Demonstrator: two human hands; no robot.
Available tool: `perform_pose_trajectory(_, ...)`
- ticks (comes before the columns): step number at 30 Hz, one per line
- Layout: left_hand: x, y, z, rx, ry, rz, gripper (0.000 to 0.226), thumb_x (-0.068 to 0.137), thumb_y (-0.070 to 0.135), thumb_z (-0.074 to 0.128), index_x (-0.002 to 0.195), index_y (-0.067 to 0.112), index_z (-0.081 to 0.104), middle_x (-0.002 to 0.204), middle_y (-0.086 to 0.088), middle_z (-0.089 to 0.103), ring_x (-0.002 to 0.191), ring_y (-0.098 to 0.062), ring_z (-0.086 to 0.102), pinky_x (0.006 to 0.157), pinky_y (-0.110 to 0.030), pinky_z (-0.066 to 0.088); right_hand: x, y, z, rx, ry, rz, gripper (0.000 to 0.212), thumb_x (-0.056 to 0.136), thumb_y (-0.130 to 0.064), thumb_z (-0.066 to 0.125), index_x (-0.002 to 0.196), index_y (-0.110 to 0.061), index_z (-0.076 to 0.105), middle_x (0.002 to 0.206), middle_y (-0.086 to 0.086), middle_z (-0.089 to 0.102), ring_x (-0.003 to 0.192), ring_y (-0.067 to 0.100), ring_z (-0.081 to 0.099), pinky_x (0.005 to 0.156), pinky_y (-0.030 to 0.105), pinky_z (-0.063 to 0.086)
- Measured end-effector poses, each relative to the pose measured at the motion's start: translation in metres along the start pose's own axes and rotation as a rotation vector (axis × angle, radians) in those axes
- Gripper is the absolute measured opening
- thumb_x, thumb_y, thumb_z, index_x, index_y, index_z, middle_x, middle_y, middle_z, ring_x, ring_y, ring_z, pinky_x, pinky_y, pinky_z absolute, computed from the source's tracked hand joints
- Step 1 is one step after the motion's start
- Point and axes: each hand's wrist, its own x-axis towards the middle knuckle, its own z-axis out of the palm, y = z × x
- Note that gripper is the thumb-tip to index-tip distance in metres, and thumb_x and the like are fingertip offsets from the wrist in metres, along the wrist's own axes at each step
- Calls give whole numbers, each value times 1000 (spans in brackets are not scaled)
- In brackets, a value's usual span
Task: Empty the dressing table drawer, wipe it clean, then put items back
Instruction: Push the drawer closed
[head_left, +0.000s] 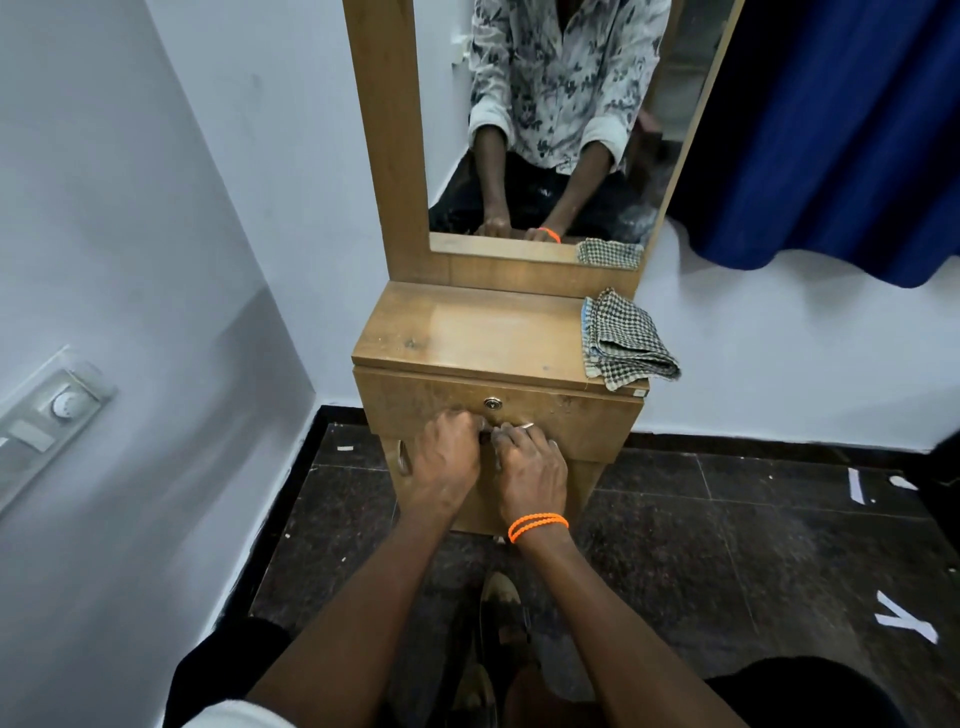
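- Both hands at the drawer front, just under the bench's front edge: left hand and right hand side by side, fingers curled onto a handle mostly hidden beneath them.
- Drawer shut, straight ahead of both grips, long axis left to right; neither hand nearer.
- Worn wood front, lock just above the knuckles.
- Folded cloth at the bench's right edge.

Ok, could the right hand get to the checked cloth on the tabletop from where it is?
Probably yes. The checked cloth lies uncovered at the tabletop's right rear corner, above the drawer front. The right hand is gripping the drawer handle, so it must let go first.
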Motion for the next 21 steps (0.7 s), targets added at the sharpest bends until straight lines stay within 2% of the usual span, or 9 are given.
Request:
perform_pose_trajectory(8,21,6,4,32,-15,-13,27,103,14,49,106,18,75,106,-9,74,99,-28,72,81,-38,57,17,1,4,-9,-59,41,17,73,-13,79,89,-15,76,98,-1,74,95,24,67,68,38,56)
perform_pose_trajectory(15,23,6,3,46,-49,-9,24,104,16,51,108,19,75,107,-7,74,100,-26,71,81,-37,58,20,0,-4,-18,-100,29,15,72,-12,78,86,-16,76,94,0,74,91,23,68,67,38,57)
perform_pose_trajectory(18,23,9,-3,57,-68,17,25,103,16,50,104,18,75,107,-9,74,102,-29,71,83,-39,57,24,-1,-13,-18,-180,39,9,78,-10,70,83,-16,74,88,2,72,89,27,66,67,39,57)
perform_pose_trajectory(21,23,12,-18,60,-124,41,25,101,13,51,104,15,75,105,-13,75,103,-33,72,83,-42,56,32,-2,-33,29,-244,37,13,83,-12,60,83,-17,72,88,5,69,93,30,63,69,40,52)
